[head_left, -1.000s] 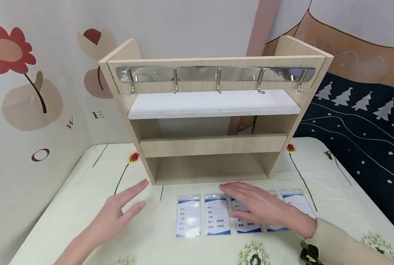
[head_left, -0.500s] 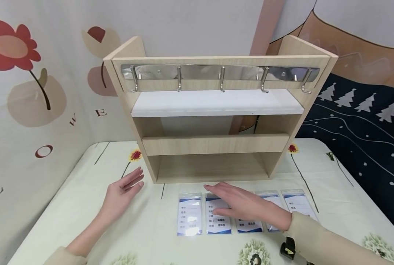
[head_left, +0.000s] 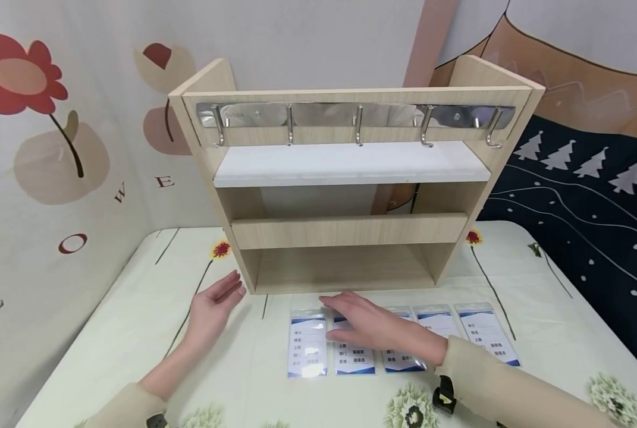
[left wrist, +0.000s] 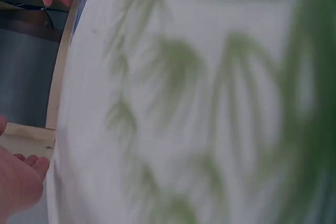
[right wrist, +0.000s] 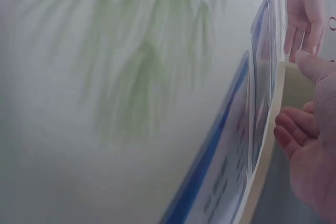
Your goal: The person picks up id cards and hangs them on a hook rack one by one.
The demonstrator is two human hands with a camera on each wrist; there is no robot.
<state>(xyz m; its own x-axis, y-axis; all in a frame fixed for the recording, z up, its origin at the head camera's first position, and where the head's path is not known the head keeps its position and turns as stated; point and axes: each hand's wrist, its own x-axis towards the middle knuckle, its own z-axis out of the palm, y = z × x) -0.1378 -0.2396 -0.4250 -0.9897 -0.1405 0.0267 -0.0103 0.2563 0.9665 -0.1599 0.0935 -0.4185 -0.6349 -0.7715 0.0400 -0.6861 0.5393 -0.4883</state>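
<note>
In the head view, a row of several clear-sleeved name badges with blue-and-white inserts lies flat before a wooden shelf rack [head_left: 345, 233]. My right hand [head_left: 374, 326] is stretched over the row, its fingers loosely extended above the second badge [head_left: 354, 359] and partly hiding it and the third badge [head_left: 401, 361]. The leftmost badge [head_left: 307, 348] lies just left of my fingertips. By the rack's lower left corner, my left hand [head_left: 211, 312] holds nothing, fingers relaxed. The right wrist view also shows my right hand [right wrist: 315, 140] with nothing in its grasp.
A metal strip with several hooks [head_left: 358, 116] runs across the rack's top front, above a white shelf [head_left: 350, 165]. A flower-patterned cloth [head_left: 254, 368] covers the table. Printed curtains [head_left: 307, 47] hang behind and at the sides.
My right hand has moved left along the badges, uncovering those at the right end. My left hand has turned and come close to the rack's lower left corner. The badges stay in place.
</note>
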